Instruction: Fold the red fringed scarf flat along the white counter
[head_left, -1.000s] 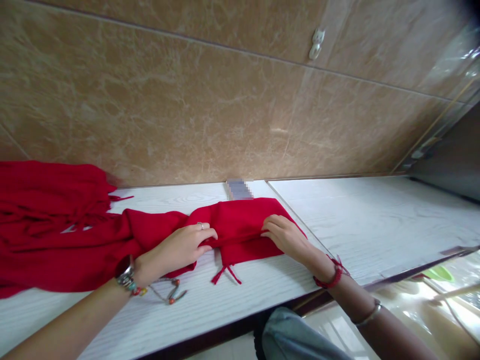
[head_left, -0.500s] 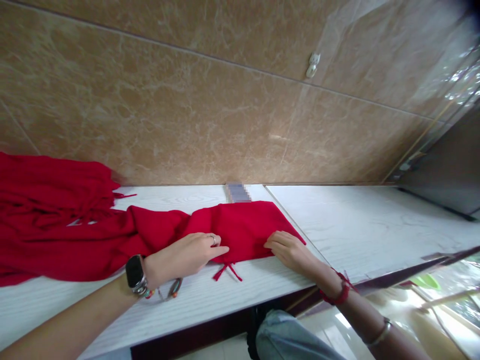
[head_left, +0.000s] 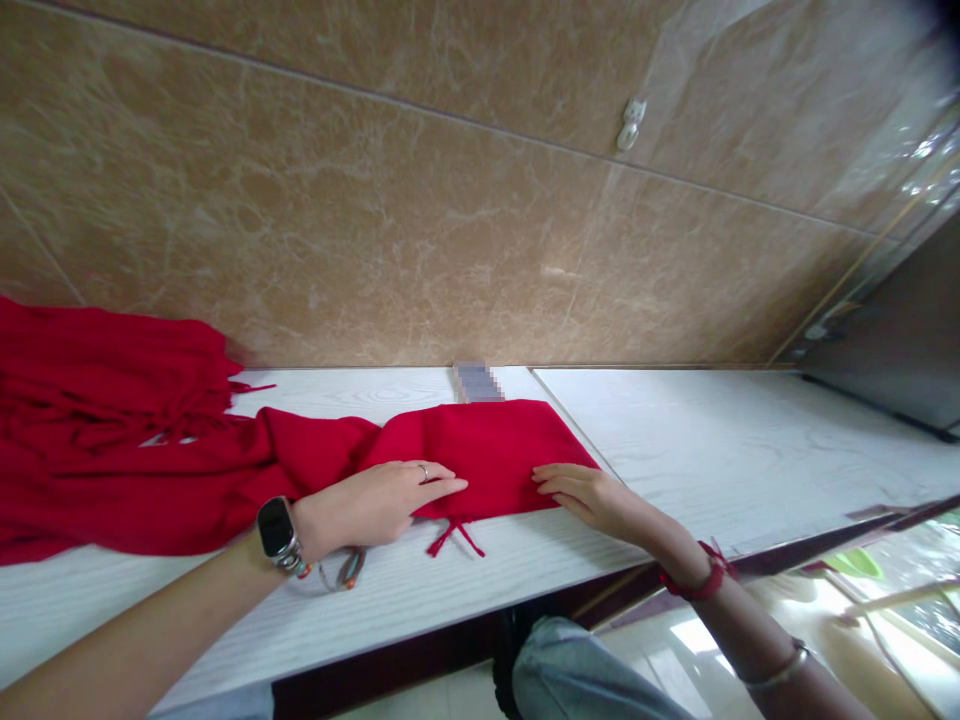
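Observation:
A red scarf [head_left: 480,440] with tassels lies along the white table, smooth at its right end and rumpled toward the left. My left hand [head_left: 382,500], wearing a ring, rests on the scarf's near side with its fingers stretched out. Across from it, my right hand [head_left: 592,500] lies on the scarf near the right end, its fingers extended and flat. Neither hand grips the fabric. Two tassel strands [head_left: 455,538] stick out from the near edge between my hands. On the left the scarf runs up to a heap of red fabric [head_left: 105,370].
The white table [head_left: 735,430] runs along a brown marbled tile wall [head_left: 337,230]. A small blurred card-like item [head_left: 478,382] lies at the wall behind the scarf. A dark panel [head_left: 900,330] stands at the right end. My knee [head_left: 577,670] is below the front edge.
My right hand has shifted slightly right, and its fingers have straightened. The left hand has moved a little to the right and flattened on the scarf. The scarf's right corner is now partly covered.

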